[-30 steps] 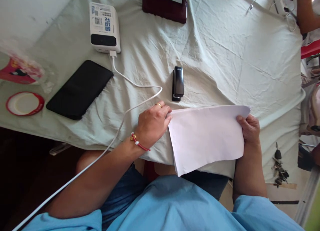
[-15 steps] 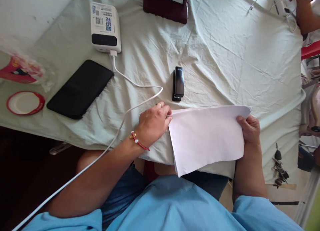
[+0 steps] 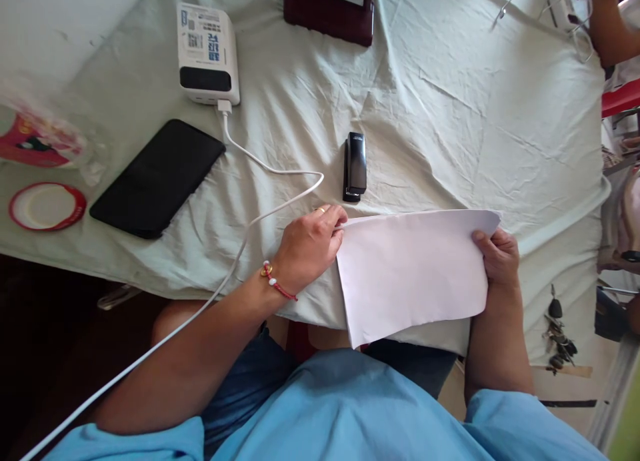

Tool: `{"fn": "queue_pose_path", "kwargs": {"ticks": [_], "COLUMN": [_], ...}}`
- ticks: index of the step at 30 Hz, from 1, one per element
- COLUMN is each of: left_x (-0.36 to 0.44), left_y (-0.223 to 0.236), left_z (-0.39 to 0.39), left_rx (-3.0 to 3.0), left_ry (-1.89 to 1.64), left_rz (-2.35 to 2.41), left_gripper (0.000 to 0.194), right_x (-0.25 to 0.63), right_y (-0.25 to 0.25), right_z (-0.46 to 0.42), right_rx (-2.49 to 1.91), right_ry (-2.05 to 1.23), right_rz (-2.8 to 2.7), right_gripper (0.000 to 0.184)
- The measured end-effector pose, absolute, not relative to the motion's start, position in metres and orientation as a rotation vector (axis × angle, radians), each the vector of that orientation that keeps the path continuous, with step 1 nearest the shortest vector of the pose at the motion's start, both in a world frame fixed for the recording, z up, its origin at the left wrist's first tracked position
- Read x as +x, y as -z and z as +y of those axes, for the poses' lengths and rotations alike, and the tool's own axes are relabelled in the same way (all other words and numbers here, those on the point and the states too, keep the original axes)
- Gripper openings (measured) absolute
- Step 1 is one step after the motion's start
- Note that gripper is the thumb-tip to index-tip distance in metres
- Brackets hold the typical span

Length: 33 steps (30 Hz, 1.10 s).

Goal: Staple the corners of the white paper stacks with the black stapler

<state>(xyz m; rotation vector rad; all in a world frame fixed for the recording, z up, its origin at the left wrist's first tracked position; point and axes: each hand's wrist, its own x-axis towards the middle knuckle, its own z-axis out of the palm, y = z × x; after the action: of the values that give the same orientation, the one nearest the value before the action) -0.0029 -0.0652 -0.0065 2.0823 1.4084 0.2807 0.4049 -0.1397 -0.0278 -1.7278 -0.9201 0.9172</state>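
Several sheets of white paper (image 3: 413,271) lie in a stack across the front edge of the table, bending down toward my lap. My left hand (image 3: 313,241) pinches the stack's upper left corner, with a ring on one finger and a red bracelet at the wrist. At the right end, my right hand (image 3: 496,254) grips the sheets, thumb on top and the other fingers mostly hidden underneath. Just beyond the paper's far edge, a black stapler (image 3: 355,166) stands on the cloth, touched by neither hand.
A white power bank (image 3: 207,51) feeds a white cable (image 3: 250,231) that runs past my left arm. Left of it lie a black pouch (image 3: 157,178) and a red-rimmed ring (image 3: 47,206). A dark red stand (image 3: 327,11) is at the back. Another person's arm (image 3: 613,24) shows far right; keys (image 3: 559,334) lie lower right.
My left fingers have shifted slightly right along the paper's corner. The lower left corner of the stack has risen a little. My right hand keeps its hold.
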Motion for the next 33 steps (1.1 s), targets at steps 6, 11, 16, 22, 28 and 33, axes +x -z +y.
{"fn": "queue_pose_path", "kwargs": {"ticks": [6, 11, 16, 22, 28, 33], "left_x": [0.002, 0.004, 0.004, 0.003, 0.001, -0.003], "left_y": [0.011, 0.009, 0.007, 0.007, 0.009, 0.01], "left_z": [-0.065, -0.067, -0.065, -0.065, -0.063, -0.062], "left_rx": [2.101, 2.139, 2.158, 2.133, 2.149, 1.828], "left_ry": [-0.243, -0.217, -0.224, -0.261, -0.362, -0.56], "left_rz": [1.498, 1.532, 1.47, 1.448, 1.322, 1.215], "left_gripper": [0.041, 0.043, 0.035, 0.016, 0.014, 0.006], "right_x": [0.403, 0.398, 0.398, 0.399, 0.404, 0.409], "right_y": [0.027, 0.025, 0.025, 0.026, 0.031, 0.037], "right_z": [-0.139, -0.137, -0.138, -0.139, -0.139, -0.14], "right_rx": [-1.734, -1.715, -1.717, -1.729, -1.699, -1.622], "right_ry": [-0.922, -0.913, -0.885, -0.869, -0.825, -0.793], "right_rz": [-0.932, -0.926, -0.893, -0.853, -0.872, -0.855], "right_gripper": [0.045, 0.048, 0.046, 0.046, 0.05, 0.045]}}
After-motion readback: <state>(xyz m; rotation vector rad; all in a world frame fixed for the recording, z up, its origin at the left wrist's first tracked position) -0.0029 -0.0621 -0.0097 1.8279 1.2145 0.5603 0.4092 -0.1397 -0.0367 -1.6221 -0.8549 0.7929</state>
